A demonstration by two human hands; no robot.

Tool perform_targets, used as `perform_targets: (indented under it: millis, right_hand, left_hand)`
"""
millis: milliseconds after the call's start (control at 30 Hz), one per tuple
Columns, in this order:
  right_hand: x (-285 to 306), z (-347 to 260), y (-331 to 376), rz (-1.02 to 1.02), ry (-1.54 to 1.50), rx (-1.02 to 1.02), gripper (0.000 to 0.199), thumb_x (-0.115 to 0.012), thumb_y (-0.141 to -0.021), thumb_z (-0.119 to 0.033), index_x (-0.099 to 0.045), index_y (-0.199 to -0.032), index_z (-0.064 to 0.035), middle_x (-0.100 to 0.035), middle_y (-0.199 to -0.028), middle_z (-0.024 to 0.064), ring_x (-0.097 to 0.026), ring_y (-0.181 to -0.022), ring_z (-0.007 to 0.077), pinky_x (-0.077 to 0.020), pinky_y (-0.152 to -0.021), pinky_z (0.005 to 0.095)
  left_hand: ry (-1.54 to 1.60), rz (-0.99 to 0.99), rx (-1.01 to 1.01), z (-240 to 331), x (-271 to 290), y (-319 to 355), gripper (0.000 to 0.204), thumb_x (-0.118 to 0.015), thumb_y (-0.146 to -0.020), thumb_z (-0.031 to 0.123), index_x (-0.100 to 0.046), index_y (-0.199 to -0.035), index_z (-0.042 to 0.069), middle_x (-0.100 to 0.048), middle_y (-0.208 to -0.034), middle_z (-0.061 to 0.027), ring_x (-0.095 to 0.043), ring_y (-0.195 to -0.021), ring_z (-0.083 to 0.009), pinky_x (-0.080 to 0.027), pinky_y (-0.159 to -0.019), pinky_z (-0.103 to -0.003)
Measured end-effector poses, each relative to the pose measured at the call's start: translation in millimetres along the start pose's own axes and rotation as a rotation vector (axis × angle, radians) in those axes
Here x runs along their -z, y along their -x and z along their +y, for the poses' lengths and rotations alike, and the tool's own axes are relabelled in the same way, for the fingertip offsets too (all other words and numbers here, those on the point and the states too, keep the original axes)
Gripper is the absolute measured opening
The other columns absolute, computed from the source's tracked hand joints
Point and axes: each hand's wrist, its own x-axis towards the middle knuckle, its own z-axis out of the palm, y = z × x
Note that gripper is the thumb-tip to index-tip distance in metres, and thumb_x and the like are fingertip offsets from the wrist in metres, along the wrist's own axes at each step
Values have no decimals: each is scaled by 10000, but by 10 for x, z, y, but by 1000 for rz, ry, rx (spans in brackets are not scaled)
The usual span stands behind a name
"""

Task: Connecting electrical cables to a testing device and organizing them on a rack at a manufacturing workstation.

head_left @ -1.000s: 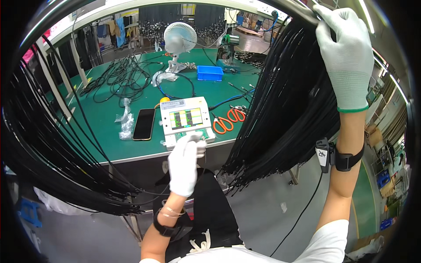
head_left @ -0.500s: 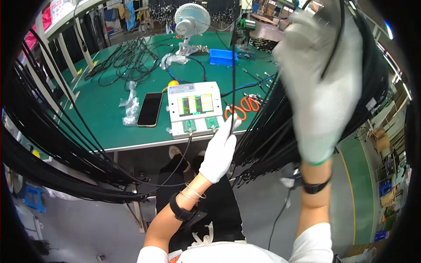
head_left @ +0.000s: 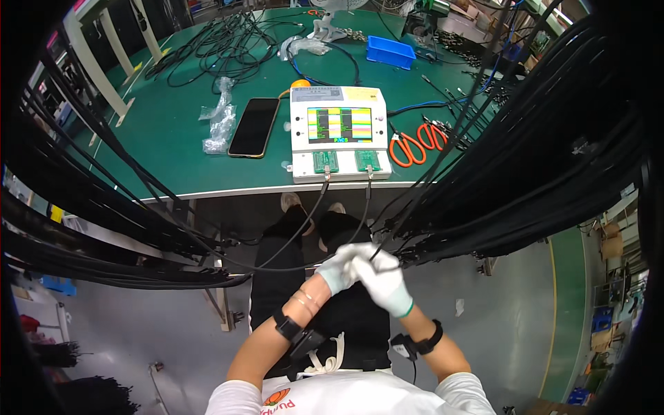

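Note:
My left hand [head_left: 337, 270] and my right hand [head_left: 384, 282], both in white gloves, meet low in front of my lap. Their fingers are closed around black cable [head_left: 377, 253], and the left fingertips are partly hidden behind the right hand. Ahead of them, a white cable tester [head_left: 339, 166] with a lit colour screen [head_left: 339, 125] sits near the table edge. Into its left green board [head_left: 325, 162] and right green board [head_left: 368, 160] go the plugs of two black cables, which hang down over the edge toward my hands.
Thick bundles of black cable hang at left [head_left: 90, 214] and right [head_left: 526, 166]. On the green table [head_left: 187, 166] lie a phone [head_left: 254, 128], clear plastic wrap [head_left: 221, 121], orange-handled scissors [head_left: 408, 149], a blue tray [head_left: 391, 52] and a cable tangle [head_left: 214, 48]. A fan base [head_left: 325, 29] stands behind.
My right hand has come down from high at the right to my lap, and my left hand has drawn back from the tester. A cable now shows plugged into the right board.

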Motion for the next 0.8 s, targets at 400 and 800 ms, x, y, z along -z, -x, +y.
perform_targets:
  millis: [400, 800]
  right_hand:
    - [650, 494, -258, 322, -132, -281, 310, -521, -1014, -188, -574, -1256, -2, -681, -932, 98, -656, -814, 197, -551, -771, 351]
    - [226, -215, -617, 342, 512, 327, 244, -550, -1002, -182, -661, -1072, 23, -665, -765, 57, -594, -646, 130, -465, -615, 289]
  left_hand:
    - [-639, 132, -257, -207, -412, 515, 262, -437, -1030, 174, -547, -1180, -12, -578, -740, -26, -431, -449, -91, -342, -397, -216]
    - [-1097, 471, -1337, 456, -1051, 989, 280, -605, -932, 141, -595, -1157, -26, -614, -751, -121, -574, -650, -178, -483, -646, -316]
